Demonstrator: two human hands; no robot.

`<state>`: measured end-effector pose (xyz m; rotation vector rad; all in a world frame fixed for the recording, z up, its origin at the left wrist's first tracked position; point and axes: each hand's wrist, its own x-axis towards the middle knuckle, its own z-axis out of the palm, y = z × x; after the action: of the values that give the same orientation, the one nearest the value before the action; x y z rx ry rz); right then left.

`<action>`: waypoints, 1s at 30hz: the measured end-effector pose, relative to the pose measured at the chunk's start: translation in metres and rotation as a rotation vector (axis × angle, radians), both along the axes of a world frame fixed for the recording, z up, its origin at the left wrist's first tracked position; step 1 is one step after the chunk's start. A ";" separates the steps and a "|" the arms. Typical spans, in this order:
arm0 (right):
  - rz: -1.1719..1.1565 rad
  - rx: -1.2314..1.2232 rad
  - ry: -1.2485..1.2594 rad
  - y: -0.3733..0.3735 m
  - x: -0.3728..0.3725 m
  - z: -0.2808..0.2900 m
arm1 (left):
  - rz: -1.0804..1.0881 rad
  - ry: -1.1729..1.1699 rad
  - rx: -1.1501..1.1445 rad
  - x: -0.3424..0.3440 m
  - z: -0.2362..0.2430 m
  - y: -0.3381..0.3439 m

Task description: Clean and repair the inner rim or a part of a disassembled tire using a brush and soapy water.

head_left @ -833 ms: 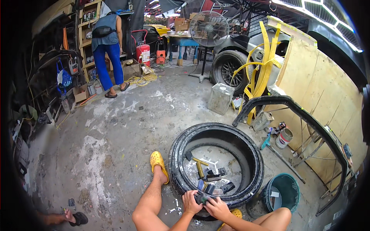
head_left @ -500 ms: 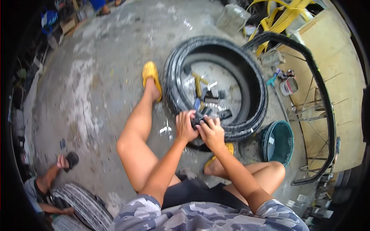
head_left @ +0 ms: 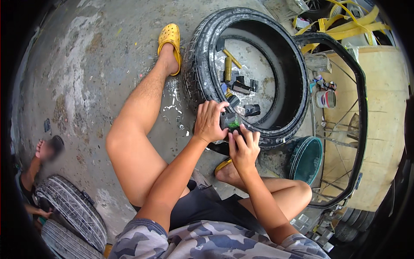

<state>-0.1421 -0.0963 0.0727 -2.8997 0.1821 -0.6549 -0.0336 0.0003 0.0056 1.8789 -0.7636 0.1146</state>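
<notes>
Handling of the dark block (head_left: 230,119) looked unfinished: it sat over the near rim of the tyre (head_left: 198,64), the left hand (head_left: 210,121) clamped on its left side, the right hand (head_left: 244,149) gripping its lower right edge. A brass-coloured cylinder (head_left: 227,69) and black blocks (head_left: 252,110) lay loose inside, untouched; how much was finished could not be told.

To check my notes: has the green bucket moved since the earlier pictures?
No: the green bucket still stands beside the tire, at its near right side.
</notes>
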 end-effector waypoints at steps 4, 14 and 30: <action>-0.107 0.016 0.106 -0.005 0.068 0.009 | 0.076 -0.059 -0.007 0.003 -0.013 -0.007; -0.252 0.476 0.191 -0.019 0.046 0.031 | 0.005 0.024 -0.027 0.007 -0.003 -0.003; -0.384 0.429 0.015 -0.027 0.085 -0.006 | 0.021 0.020 0.002 0.006 -0.004 -0.003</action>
<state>-0.0568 -0.1230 0.0662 -2.4701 0.7901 -0.5624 -0.0280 -0.0031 0.0015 1.8876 -0.7310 0.1079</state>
